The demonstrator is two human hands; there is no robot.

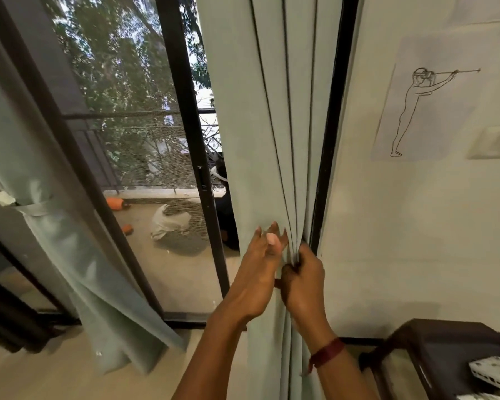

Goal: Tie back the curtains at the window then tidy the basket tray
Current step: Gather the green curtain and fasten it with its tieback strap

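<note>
right hand (303, 280): clutching curtain (243, 125) folds beside frame (328, 154) edge
left hand (260, 267): fingers straight, pressing curtain
table (433, 339): near, lower right

My forearms bare, pale pink thumbnail on my left hand (259, 272), dark red thread wristband (328, 354) on my right wrist, one loose end dangling

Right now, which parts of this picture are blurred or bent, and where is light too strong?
Head view: the window frame bows from wide-angle distortion; the tied left curtain and the dark table at the edges look soft; the sky is blown out; the left hand and right hand at the right curtain are sharp.
</note>
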